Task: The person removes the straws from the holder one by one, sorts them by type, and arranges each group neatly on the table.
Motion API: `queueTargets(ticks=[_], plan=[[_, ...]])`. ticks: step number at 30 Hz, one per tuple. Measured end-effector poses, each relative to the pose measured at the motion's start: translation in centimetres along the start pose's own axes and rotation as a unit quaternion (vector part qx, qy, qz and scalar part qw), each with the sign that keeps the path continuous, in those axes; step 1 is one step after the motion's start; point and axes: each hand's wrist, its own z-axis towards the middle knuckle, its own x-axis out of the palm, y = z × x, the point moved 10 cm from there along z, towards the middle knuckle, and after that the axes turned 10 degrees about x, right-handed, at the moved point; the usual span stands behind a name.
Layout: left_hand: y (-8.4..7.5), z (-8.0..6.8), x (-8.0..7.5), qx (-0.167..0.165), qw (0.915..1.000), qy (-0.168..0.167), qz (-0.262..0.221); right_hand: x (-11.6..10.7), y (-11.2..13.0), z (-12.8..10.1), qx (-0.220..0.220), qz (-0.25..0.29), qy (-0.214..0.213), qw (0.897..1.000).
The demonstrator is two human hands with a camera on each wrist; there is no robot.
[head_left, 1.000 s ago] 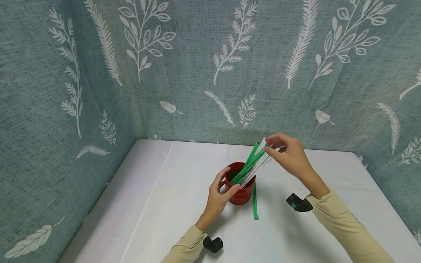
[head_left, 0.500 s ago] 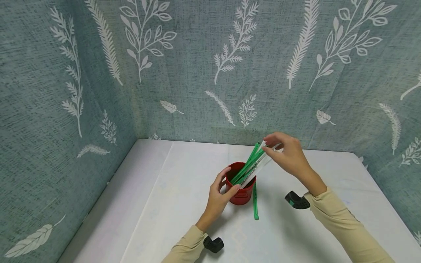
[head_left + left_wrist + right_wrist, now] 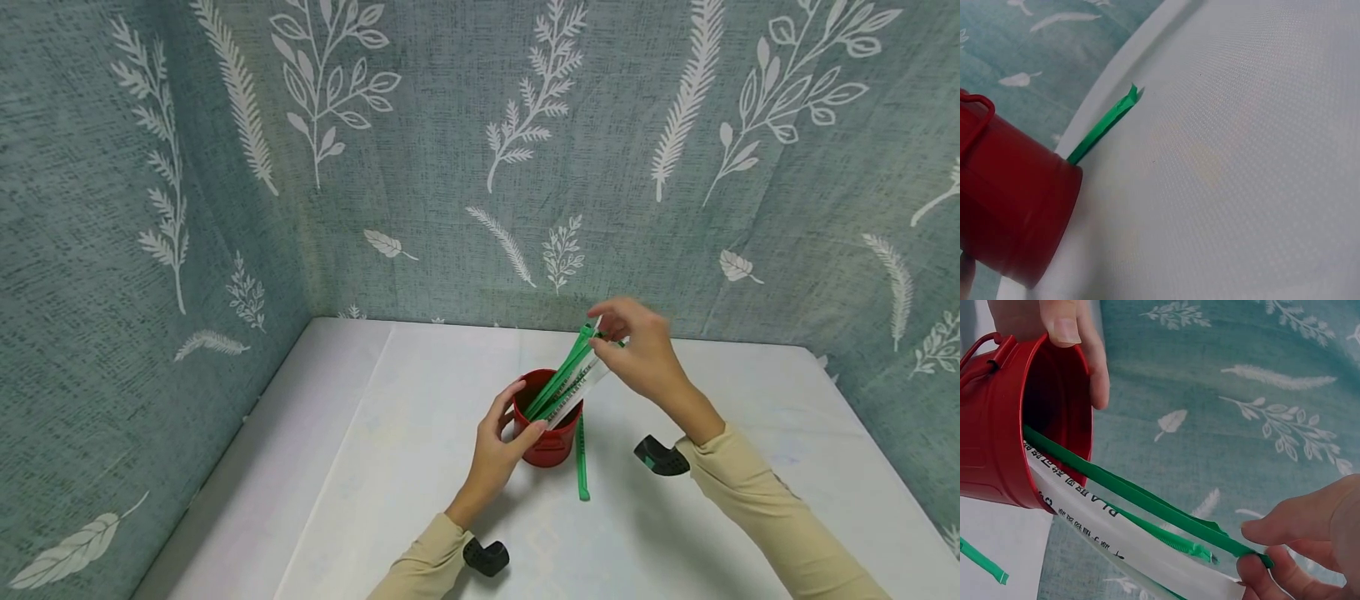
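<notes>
Red metal bucket [image 3: 550, 425] is standing on the white worktop [image 3: 390, 467], the left hand [image 3: 498, 450] gripping its rim. Over the last second the right hand [image 3: 633, 354] has been sliding lower, pinching the top of a green wrapped straw [image 3: 564, 377] and pushing it deeper among the others; 1 green straw [image 3: 581, 467] is lying beside the bucket.

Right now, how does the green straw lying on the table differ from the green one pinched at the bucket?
The loose green straw lies flat on the white table beside the red bucket, untouched. The pinched green straw leans out of the bucket, its lower end inside and its top end held by the right hand. The left hand holds the bucket's rim. Both straws are green, thin and wrapped.
</notes>
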Motion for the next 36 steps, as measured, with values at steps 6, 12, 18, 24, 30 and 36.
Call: queueTargets(ticks=[6, 12, 18, 24, 30, 36], plan=[[0.0, 0.0, -0.2, -0.003, 1.0, 0.0, -0.001, 0.4, 0.5, -0.1, -0.008, -0.013, -0.005, 1.0], [0.1, 0.1, -0.2, 0.0, 1.0, -0.003, -0.003, 0.5, 0.6, 0.3, -0.017, -0.025, -0.029, 0.999], [0.1, 0.0, -0.2, -0.002, 1.0, -0.003, -0.004, 0.6, 0.1, 0.4, -0.01, -0.029, -0.044, 0.999], [0.1, 0.0, -0.1, -0.001, 1.0, -0.001, -0.003, 0.8, 0.1, 0.5, -0.015, -0.031, -0.04, 0.999], [0.1, 0.1, 0.0, -0.002, 1.0, 0.002, -0.007, 1.8, 0.4, 0.2, -0.025, -0.043, 0.011, 0.999], [0.1, 0.0, 0.0, -0.002, 1.0, 0.004, -0.007, 4.1, 0.9, -0.6, -0.038, -0.108, 0.128, 0.985]])
